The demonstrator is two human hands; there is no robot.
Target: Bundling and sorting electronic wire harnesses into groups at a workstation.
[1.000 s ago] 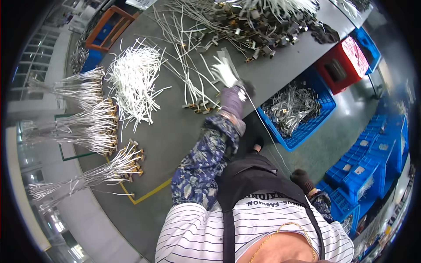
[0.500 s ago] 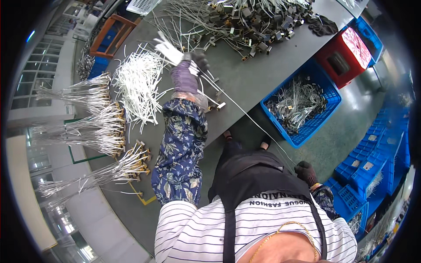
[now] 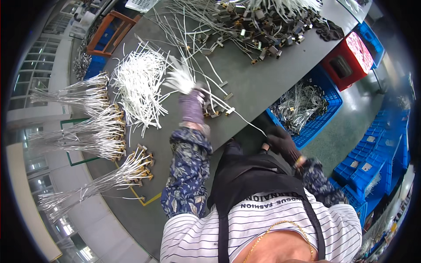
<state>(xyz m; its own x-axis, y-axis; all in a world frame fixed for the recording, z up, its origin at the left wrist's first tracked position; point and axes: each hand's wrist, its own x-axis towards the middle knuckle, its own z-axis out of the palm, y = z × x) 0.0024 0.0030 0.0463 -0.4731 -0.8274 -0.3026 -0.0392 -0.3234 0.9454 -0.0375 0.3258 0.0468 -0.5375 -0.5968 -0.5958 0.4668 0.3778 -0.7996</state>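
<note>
My left hand [image 3: 192, 104], in a purple and grey glove, is closed around a bunch of thin white tubes [image 3: 180, 79] above the grey table. A thin white wire [image 3: 249, 121] runs from beside this hand past the table edge to my right hand [image 3: 283, 142]. That hand wears a dark glove and pinches the wire's end; its fingertips are partly hidden. Small metal-ended connectors [image 3: 212, 110] lie just right of my left hand, partly covered by it. To its left is a loose heap of white tubes [image 3: 140, 87].
Wires with dark block ends [image 3: 263, 30] pile up at the table's far side. Tied wire bundles [image 3: 94, 136] lie along the left edge. A blue crate [image 3: 296, 139] of wires and a red stool [image 3: 348, 61] stand beyond the right edge. Blue bins [image 3: 368, 153] are farther right.
My right hand has come inward and up toward the table, and the wire stretch between the hands is shorter. My left hand has shifted slightly nearer to me with the tubes.
</note>
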